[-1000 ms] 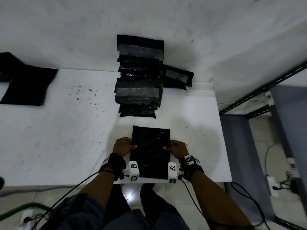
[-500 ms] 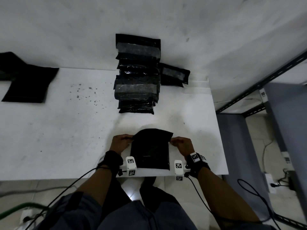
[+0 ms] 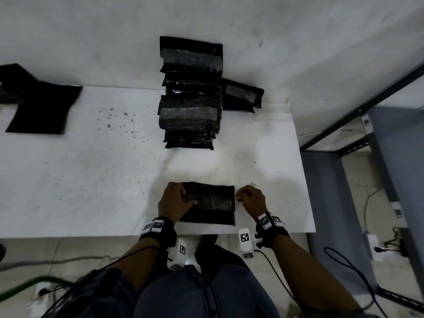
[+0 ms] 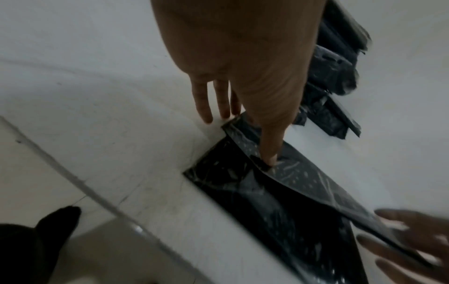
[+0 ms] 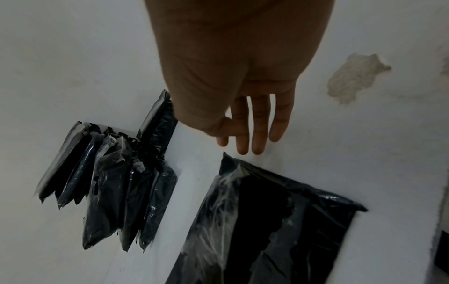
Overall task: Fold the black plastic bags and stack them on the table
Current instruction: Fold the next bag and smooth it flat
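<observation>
A black plastic bag (image 3: 212,204), folded in half, lies flat near the front edge of the white table (image 3: 91,180). My left hand (image 3: 175,200) rests on its left end. In the left wrist view the thumb (image 4: 269,153) presses the top flap of the bag (image 4: 279,201) down, and the other fingers (image 4: 204,107) lie straight on the table beside it. My right hand (image 3: 249,198) is just off the bag's right edge with fingers straight (image 5: 257,132), holding nothing. A stack of folded black bags (image 3: 190,99) leans against the wall at the back.
One more folded bag (image 3: 241,95) lies right of the stack. Unfolded black bags (image 3: 39,106) lie at the table's far left. A grey metal rack (image 3: 378,125) stands right of the table. Cables trail over the floor (image 3: 358,271) below.
The bag's far half has come down over the near half, so it is now half as long. My right hand let go of its edge; my left hand moved onto the fold.
</observation>
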